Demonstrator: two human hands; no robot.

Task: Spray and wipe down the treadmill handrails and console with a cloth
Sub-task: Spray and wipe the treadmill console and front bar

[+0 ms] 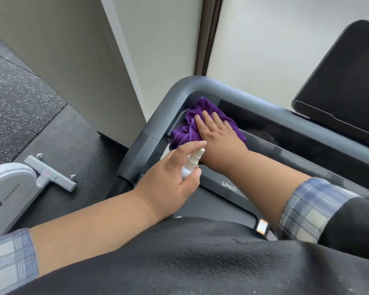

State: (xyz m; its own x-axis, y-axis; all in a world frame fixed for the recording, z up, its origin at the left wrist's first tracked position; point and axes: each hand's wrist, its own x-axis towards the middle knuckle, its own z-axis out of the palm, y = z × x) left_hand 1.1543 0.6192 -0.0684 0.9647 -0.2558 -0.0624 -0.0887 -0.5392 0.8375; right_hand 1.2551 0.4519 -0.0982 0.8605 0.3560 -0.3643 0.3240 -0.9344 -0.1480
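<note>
Pressing flat on the purple cloth (191, 124), the right hand (216, 135) is holding its fingers straight and spread, pinning the fabric into the left corner of the treadmill's console tray (285, 143), just under the bend of the grey handrail (179, 90). Nearer the body, the left hand (173, 179) is gripping a small white spray bottle (191, 165), fingers curled round it, forefinger lying over the top and the nozzle pointing toward the cloth. To do this step well, the palm is probably best kept flat and the cloth worked right into the corner seam, then drawn along the tray edge in overlapping passes; the spray is likely better aimed at the cloth than at the console's dark panel. Beyond the hands, the dark screen (345, 81) is tilting up at the right. The floor (19, 88) at the left is speckled black rubber, a grey machine base (9, 188) is standing on it, and pale walls (164, 39) are rising behind.
</note>
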